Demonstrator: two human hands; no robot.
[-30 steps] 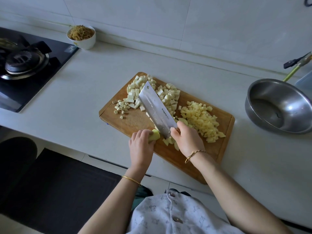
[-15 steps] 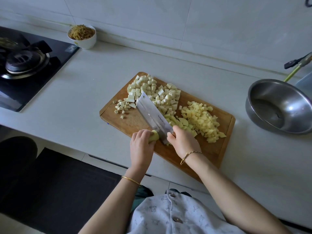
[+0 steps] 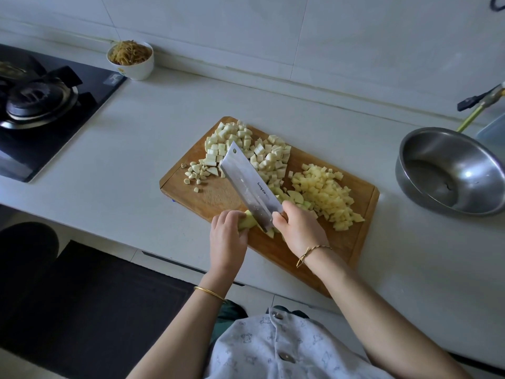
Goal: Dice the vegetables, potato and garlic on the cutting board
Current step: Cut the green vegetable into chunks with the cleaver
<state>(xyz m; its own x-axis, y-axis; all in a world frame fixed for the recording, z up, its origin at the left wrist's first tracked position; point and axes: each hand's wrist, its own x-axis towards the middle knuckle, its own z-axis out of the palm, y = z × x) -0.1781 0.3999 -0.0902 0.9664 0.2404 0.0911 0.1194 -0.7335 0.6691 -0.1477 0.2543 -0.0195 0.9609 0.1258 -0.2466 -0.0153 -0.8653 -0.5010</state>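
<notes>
A wooden cutting board (image 3: pixel 218 196) lies on the white counter. On it are a pile of pale diced vegetable (image 3: pixel 246 144), a small heap of chopped garlic (image 3: pixel 198 170) at the left, and yellow diced potato (image 3: pixel 326 194) at the right. My left hand (image 3: pixel 228 237) holds a pale green vegetable piece (image 3: pixel 247 221) at the board's near edge. My right hand (image 3: pixel 299 228) grips the handle of a wide steel cleaver (image 3: pixel 250 186), whose blade rests against that piece. A few cut green slices (image 3: pixel 296 198) lie behind the blade.
A steel bowl (image 3: pixel 451 170) stands at the right. A white bowl of shredded food (image 3: pixel 131 60) sits by the wall. A black gas hob (image 3: pixel 35 105) fills the left. A green-handled tool (image 3: pixel 481 103) leans at the far right.
The cleaver has shifted left and toward me, now lying closer to my left hand's vegetable piece. More cut green slices show behind the blade. My left hand has stayed in place.
</notes>
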